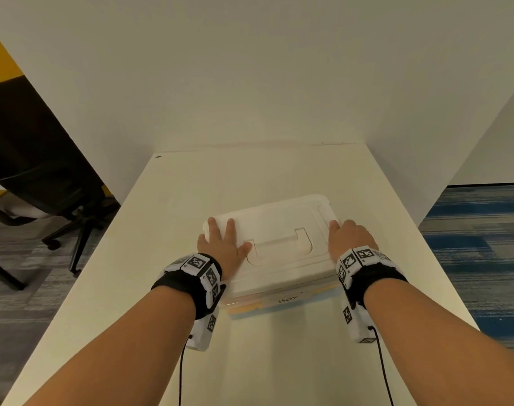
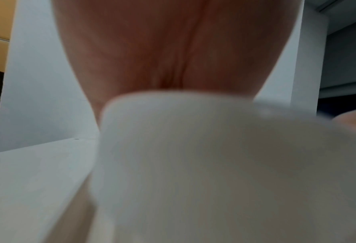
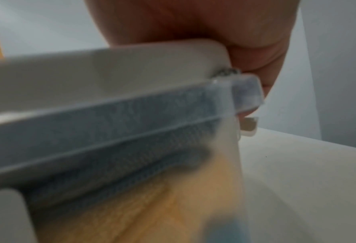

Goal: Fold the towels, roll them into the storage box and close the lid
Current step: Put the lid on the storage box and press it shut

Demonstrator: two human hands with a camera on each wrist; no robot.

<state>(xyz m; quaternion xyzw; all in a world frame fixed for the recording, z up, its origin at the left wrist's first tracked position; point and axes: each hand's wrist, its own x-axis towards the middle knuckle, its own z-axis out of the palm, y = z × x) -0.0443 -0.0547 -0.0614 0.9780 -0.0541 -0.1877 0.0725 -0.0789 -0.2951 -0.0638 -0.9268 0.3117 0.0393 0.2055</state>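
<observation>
my left hand point(image 1: 222, 244) lies flat on the near left part of the white lid point(image 1: 282, 227), fingers straight and spread, holding nothing, only pressing; my right hand point(image 1: 349, 237) sits over the lid's right edge, and from the head view i can't tell how its fingers curl past the rim; the right wrist view shows my palm on the corner above the clear latch tab point(image 3: 246, 92), though whether i'm gripping it is unclear; the storage box point(image 1: 282, 301) stands in the middle of the white table point(image 1: 191, 186), just in front of me, marked "box" on its near wall; through the translucent wall i see the rolled towels point(image 3: 152, 213), yellow and blue, already inside; i judge the lid stiff but a little springy, light plastic and smooth, so flat palms could slide; the corners and rim look the best places to press, with the recessed handle point(image 1: 279, 244) between my hands best left alone; the towels are soft and may push back under the lid; the box itself seems light enough to skid if i push sideways; there is open tabletop on every side, walls well behind, and the table's side edges well apart from the box.
</observation>
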